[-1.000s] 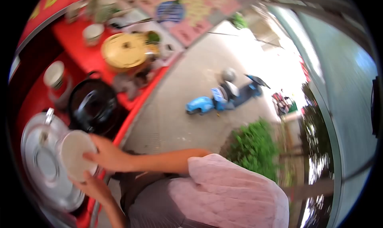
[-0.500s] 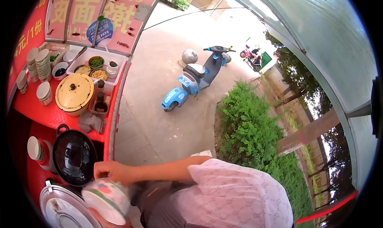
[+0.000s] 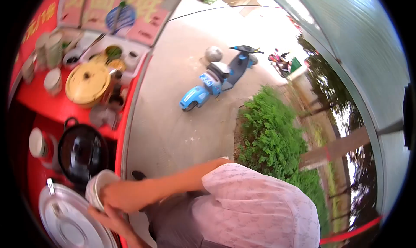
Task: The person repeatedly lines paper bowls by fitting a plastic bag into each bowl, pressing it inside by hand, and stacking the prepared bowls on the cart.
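Observation:
A white patterned bowl [image 3: 93,190], probably paper, is tilted beside the lidded pot, its rim facing me. My left hand [image 3: 113,224] comes up from the bottom edge and holds the bowl from below. My right hand [image 3: 123,197] reaches in at the bowl's mouth; its fingers are hidden inside, so what they hold does not show. Under the hands lies a large round metal lid [image 3: 71,230]. Just beyond is a black pot with a glossy lid [image 3: 82,155].
On the red counter [image 3: 52,102] stand a yellow lidded pot [image 3: 88,83], stacked bowls [image 3: 54,50] and a white tray [image 3: 138,70] with small containers. A grey cloth [image 3: 104,116] lies near the counter's edge. A blue scooter [image 3: 212,81] is parked outside, beside bushes [image 3: 273,131].
The bowl has moved up and left and turned, so its mouth now faces my right hand. My right hand has gone from above the bowl into its mouth. The view has shifted slightly.

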{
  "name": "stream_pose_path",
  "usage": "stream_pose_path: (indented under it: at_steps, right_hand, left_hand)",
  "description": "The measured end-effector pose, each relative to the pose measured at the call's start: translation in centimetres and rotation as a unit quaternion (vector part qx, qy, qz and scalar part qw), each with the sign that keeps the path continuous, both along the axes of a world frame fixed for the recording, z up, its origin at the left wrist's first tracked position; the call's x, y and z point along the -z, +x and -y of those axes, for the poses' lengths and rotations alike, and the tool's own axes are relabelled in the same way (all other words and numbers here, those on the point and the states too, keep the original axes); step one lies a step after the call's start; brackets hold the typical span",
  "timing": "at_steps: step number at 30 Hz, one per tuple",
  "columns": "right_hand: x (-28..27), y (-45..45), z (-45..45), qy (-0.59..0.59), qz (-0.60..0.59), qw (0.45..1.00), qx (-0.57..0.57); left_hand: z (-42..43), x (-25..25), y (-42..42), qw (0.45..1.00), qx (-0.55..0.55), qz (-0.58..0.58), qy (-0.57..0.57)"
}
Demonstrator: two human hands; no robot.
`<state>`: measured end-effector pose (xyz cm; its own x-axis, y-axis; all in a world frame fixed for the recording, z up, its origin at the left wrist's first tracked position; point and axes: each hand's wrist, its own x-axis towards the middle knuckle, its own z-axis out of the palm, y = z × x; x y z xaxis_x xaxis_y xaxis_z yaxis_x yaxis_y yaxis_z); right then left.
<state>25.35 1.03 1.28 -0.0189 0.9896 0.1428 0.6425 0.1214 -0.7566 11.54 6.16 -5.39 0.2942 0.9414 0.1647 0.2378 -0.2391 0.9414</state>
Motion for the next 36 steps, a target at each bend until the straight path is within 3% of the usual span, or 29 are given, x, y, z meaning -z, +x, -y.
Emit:
stream_pose_path:
  at_steps: [1,2,3,4,5,6,8,9,11,12,14,16,19,20,21,24,26,28,29,31,34,36]
  right_hand:
    - [-1.2,0.0,-0.5,-0.047,0.032,0.998,-0.007]
    - [-1.8,0.0,-1.1,-0.096,0.03,0.994,-0.029]
    - [0.9,-0.4,-1.3,-0.049,0.009,0.998,-0.027]
    - [-0.7,-0.5,-1.3,-0.065,-0.021,0.996,-0.049]
    - [0.0,-0.4,-1.3,-0.068,-0.066,0.993,-0.066]
    - [-0.9,0.1,-1.5,-0.129,-0.05,0.987,-0.083]
    - [-3.4,0.9,-1.7,-0.007,0.003,0.998,-0.068]
    - [-3.9,1.0,-2.2,0.09,0.021,0.995,-0.022]
    - [-6.3,2.5,-2.2,0.081,0.008,0.994,0.069]
    - [-6.5,2.4,-2.5,0.059,-0.104,0.982,0.144]
    - [-5.6,3.3,-2.3,0.022,-0.116,0.982,0.15]
    - [-4.7,3.6,-2.7,-0.116,-0.158,0.967,0.162]
    - [-2.3,3.2,-4.1,-0.158,-0.174,0.965,0.114]
    - [-0.4,2.8,-5.1,-0.105,-0.265,0.951,0.116]
    - [0.2,3.5,-6.2,-0.061,-0.185,0.976,0.094]
    - [0.3,7.5,-10.7,-0.014,-0.148,0.989,0.022]
    - [-0.6,11.7,-14.8,-0.016,-0.114,0.993,-0.013]
    - [-0.2,16.9,-20.1,0.022,-0.169,0.985,0.001]
    - [-1.6,20.0,-22.9,-0.036,-0.101,0.993,0.05]
    - [-0.8,27.0,-29.8,-0.02,-0.236,0.969,0.068]
    - [0.4,34.9,-38.2,-0.049,-0.243,0.962,0.117]
    - [3.2,38.2,-41.9,-0.088,-0.29,0.94,0.156]
  left_hand:
    - [0.3,0.4,0.1,0.989,0.03,0.073,-0.122]
    - [0.3,1.1,-0.1,0.92,0.077,0.245,-0.295]
    - [1.2,1.7,0.3,0.905,0.049,0.3,-0.298]
    - [1.2,2.3,0.0,0.953,0.071,0.22,-0.197]
    - [1.7,0.5,0.4,0.899,0.068,0.324,-0.286]
    - [1.6,0.5,0.1,0.909,0.077,0.303,-0.276]
    - [0.5,-0.6,0.5,0.871,0.059,0.367,-0.32]
    - [-0.2,-0.9,0.4,0.854,0.017,0.393,-0.341]
    - [-1.6,-1.0,0.1,0.852,-0.013,0.409,-0.325]
    - [-2.1,-1.6,0.1,0.853,-0.023,0.414,-0.317]
    - [-2.5,-2.4,0.3,0.853,-0.036,0.429,-0.295]
    - [-2.6,-2.7,0.9,0.856,-0.05,0.431,-0.28]
    - [-2.6,-2.3,2.2,0.878,-0.1,0.404,-0.238]
    - [-2.5,-2.0,3.2,0.893,-0.132,0.375,-0.212]
    - [-2.4,-1.8,3.8,0.898,-0.138,0.36,-0.21]
    - [-3.8,-3.0,5.8,0.903,-0.11,0.34,-0.239]
    - [-4.9,-3.1,7.7,0.909,-0.059,0.38,-0.161]
    - [-5.7,-4.5,8.6,0.916,-0.068,0.349,-0.185]
    - [-5.9,-4.2,8.7,0.919,-0.074,0.348,-0.171]
    - [-5.9,-3.9,8.4,0.936,-0.093,0.297,-0.165]
    - [-5.0,-2.8,8.3,0.958,-0.128,0.22,-0.136]
    - [-3.9,-2.0,8.0,0.954,-0.148,0.179,-0.191]
